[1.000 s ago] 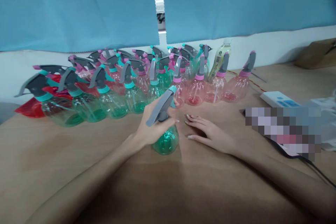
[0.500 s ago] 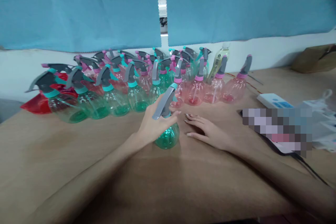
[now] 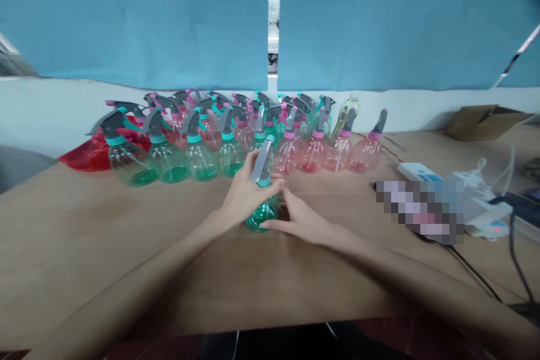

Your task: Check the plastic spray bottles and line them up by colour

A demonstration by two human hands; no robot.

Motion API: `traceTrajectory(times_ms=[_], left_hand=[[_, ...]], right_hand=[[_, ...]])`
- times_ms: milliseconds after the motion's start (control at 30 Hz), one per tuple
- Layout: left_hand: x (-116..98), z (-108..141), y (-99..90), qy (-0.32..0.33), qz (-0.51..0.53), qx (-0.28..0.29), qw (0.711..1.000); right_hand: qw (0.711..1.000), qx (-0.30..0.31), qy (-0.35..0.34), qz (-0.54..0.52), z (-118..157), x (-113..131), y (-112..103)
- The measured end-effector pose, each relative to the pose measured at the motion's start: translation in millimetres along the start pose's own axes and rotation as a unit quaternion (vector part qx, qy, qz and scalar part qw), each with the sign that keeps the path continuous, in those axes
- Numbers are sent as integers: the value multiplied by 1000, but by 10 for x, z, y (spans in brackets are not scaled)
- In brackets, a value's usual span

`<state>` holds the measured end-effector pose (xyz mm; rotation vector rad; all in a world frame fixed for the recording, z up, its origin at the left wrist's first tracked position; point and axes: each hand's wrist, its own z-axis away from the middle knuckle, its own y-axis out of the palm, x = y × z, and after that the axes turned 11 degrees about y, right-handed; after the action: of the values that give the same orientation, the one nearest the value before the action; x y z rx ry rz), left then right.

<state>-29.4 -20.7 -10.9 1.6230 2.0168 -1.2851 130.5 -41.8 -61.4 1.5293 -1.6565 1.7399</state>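
A green spray bottle (image 3: 262,215) with a grey trigger head and teal collar stands upright on the wooden table, in front of the others. My left hand (image 3: 244,194) is wrapped round its neck and upper body from the left. From the right, my right hand (image 3: 306,219) holds the lower body, its thumb across the front and its other fingers partly hidden behind. Just behind stands a row of similar bottles, green ones (image 3: 202,163) on the left and pink ones (image 3: 312,157) on the right, with several more behind them.
A red plastic bag (image 3: 86,153) lies at the far left. On the right are a pixelated phone-like object (image 3: 415,211), a white box (image 3: 417,172), cables and white plastic pieces. An open cardboard box (image 3: 481,122) and a labelled bottle (image 3: 346,115) stand farther back.
My right hand has moved left from the bare table onto the green bottle's side. My left hand keeps its hold. The camera view has shifted, showing the table's front edge.
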Motion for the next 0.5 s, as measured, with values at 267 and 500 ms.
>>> traceTrajectory(times_ms=[267,500], left_hand=[[4,675,-629,-26,-106,-83,991],[77,1390,-1329,-93,-234,-130,959]], right_hand=[[996,63,54,-33,-255,385,557],[989,144,17,-6,-696,814,1162]])
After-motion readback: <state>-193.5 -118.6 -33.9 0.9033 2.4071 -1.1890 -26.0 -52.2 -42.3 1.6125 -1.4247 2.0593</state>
